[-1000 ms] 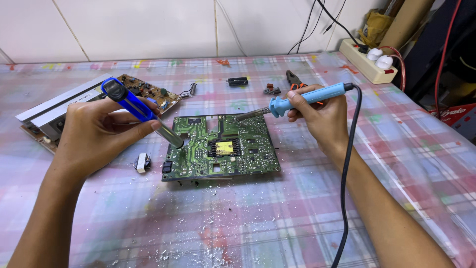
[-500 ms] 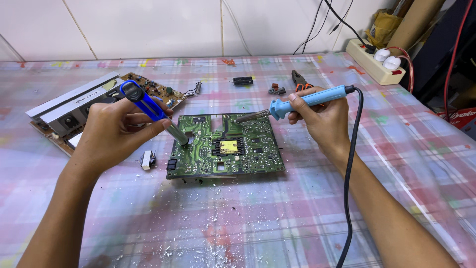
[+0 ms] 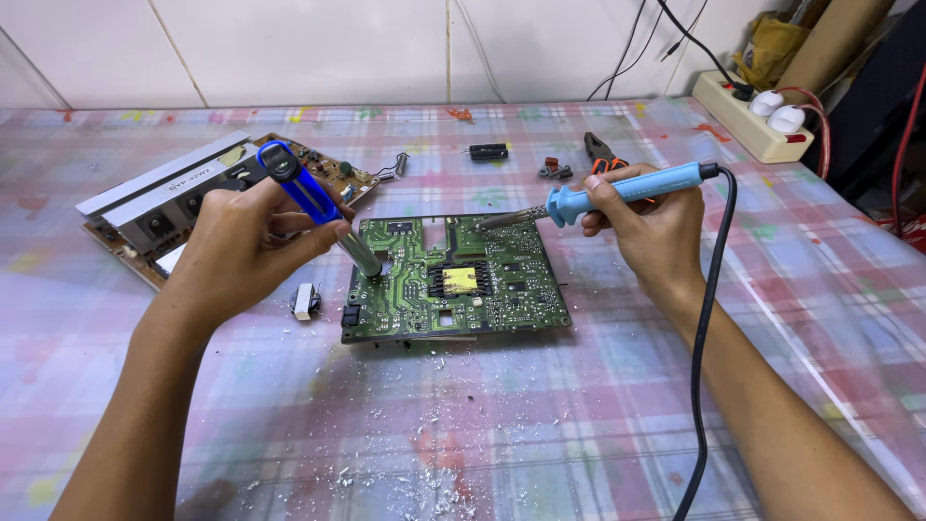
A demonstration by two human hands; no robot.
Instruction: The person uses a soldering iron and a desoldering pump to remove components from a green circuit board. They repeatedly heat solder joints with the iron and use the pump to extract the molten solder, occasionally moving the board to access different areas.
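While it lies flat near the middle of the table (image 3: 598,425), the green circuit board (image 3: 453,280) has both hands working over it. It has a yellow part at its centre w/ dark parts around it.

Left hand (image 3: 241,246) is wrapped tight round a blue solder sucker (image 3: 313,207); thumb side is up by the plunger end, and the metal tip points down onto the board's upper left area, touching or v. close, can't tell which. Right hand (image 3: 651,227) is closed on the light blue handle of a soldering iron (image 3: 603,193), held roughly level, its metal tip over the board's upper edge, right of centre. Black cord (image 3: 709,318) runs from the iron's back end down along the right forearm to the bottom edge.

Just left of the board sits a small white part (image 3: 305,300). Behind the left hand is a second board w/ a grey metal heat sink (image 3: 159,198). Further back: a small black part (image 3: 488,151), a small dark part (image 3: 554,171) and pliers w/ orange grips (image 3: 600,154), partly hidden by the right hand. Power strip (image 3: 748,121) w/ white plugs sits at the far right corner. White crumbs & flakes (image 3: 424,473) are scattered on the checked cloth in front of the board.
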